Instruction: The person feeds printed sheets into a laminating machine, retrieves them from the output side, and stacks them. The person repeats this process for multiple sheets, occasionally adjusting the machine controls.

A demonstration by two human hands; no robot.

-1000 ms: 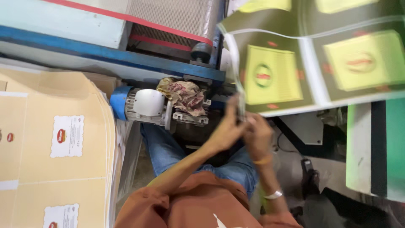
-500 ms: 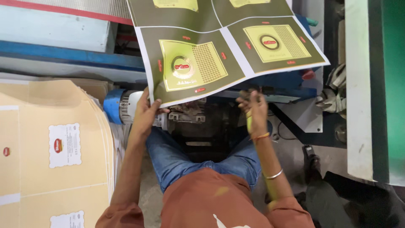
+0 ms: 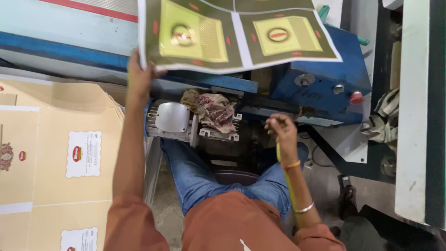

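A large printed sheet (image 3: 232, 35), olive green with yellow panels, lies out over the blue machine (image 3: 325, 88) at the top. My left hand (image 3: 138, 73) grips its lower left corner, arm stretched forward. My right hand (image 3: 280, 128) hangs lower, apart from the sheet, fingers curled shut around something small and thin; I cannot tell what. A yellow strip runs along that forearm. Bangles sit on the right wrist.
A grey electric motor (image 3: 173, 118) with a rag (image 3: 211, 108) draped on it sits under the machine, above my knees. A stack of tan printed cardboard blanks (image 3: 51, 158) fills the left. A pale green panel (image 3: 418, 116) stands at the right.
The sheet has moved forward and left onto the machine. My right hand has let go of its edge and dropped lower; my left hand keeps hold of the corner.
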